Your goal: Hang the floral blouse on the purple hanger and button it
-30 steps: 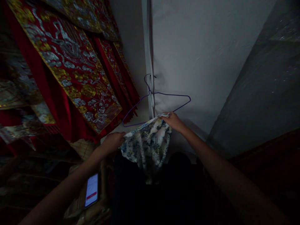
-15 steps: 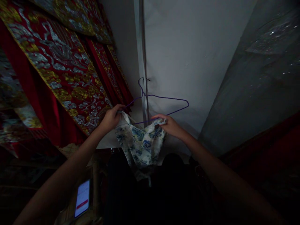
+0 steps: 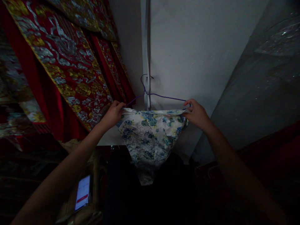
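Observation:
A white garment (image 3: pixel 154 134) with blue and yellow flowers is stretched wide between my hands, its top band nearly level and its body narrowing downward. My left hand (image 3: pixel 114 114) pinches the band's left end beside the hanger's left arm. At the right end, my right hand (image 3: pixel 196 114) grips the band close to the tip of the purple wire hanger (image 3: pixel 166 97). The hanger's hook is up by a narrow upright strip (image 3: pixel 145 40). The cloth hides the hanger's lower bar. Exactly what kind of garment it is, I cannot tell.
Red cloth embroidered in gold and silver (image 3: pixel 77 72) hangs on the left. A pale wall (image 3: pixel 187 56) stands ahead, with a grey sheet-like surface (image 3: pixel 253 93) on the right. A lit phone (image 3: pixel 82 192) lies at lower left.
My right hand has moved right and slightly up, drawing the garment's band from bunched to taut across the hanger. My left hand stays at nearly the same place. The view has shifted slightly.

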A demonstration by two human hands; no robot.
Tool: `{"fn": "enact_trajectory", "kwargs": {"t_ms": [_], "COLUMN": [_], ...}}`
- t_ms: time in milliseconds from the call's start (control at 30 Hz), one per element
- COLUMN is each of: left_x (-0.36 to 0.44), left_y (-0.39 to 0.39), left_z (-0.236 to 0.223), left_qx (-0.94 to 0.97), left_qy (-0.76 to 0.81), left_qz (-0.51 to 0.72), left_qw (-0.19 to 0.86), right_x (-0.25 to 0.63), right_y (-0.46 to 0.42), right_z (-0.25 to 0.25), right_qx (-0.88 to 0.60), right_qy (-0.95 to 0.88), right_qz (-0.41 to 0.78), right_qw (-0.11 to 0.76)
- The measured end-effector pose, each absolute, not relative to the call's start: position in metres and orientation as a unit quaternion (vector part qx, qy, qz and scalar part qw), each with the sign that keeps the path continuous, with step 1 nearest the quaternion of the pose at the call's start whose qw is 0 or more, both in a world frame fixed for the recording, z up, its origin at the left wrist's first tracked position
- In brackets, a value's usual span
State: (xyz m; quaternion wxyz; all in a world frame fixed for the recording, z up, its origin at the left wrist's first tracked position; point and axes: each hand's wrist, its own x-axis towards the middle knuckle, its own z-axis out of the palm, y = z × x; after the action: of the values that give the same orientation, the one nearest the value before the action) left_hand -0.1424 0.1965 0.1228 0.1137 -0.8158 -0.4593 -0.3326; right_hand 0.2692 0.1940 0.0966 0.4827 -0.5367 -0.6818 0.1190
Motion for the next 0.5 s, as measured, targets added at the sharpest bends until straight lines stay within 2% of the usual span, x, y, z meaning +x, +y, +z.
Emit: {"fn": "enact_trajectory", "kwargs": {"t_ms": [67,200,367,433,500], "left_x": [-0.141,-0.144,-0.162,-0.166,-0.163], "left_y": [0.197,0.197,0.196,0.192,0.187], "left_z": [0.123,0.129,0.135,0.136,0.136], "left_qx": [-0.817,-0.809,-0.738,-0.726,-0.739], "left_qy": [-0.46,-0.475,-0.51,-0.522,-0.52], "left_qz": [-0.328,-0.328,-0.429,-0.438,-0.423], "left_qw": [0.114,0.113,0.106,0.089,0.073], "right_x": [0.268,0.268,0.283,0.285,0.275], "right_y": [0.193,0.188,0.164,0.158,0.158], "right_z": [0.098,0.11,0.134,0.138,0.136], "right_qx": [-0.543,-0.556,-0.494,-0.465,-0.462], "right_qy": [-0.668,-0.69,-0.685,-0.66,-0.656], "right_qz": [0.101,0.127,0.374,0.419,0.347], "right_qw": [0.498,0.446,0.383,0.415,0.485]}}
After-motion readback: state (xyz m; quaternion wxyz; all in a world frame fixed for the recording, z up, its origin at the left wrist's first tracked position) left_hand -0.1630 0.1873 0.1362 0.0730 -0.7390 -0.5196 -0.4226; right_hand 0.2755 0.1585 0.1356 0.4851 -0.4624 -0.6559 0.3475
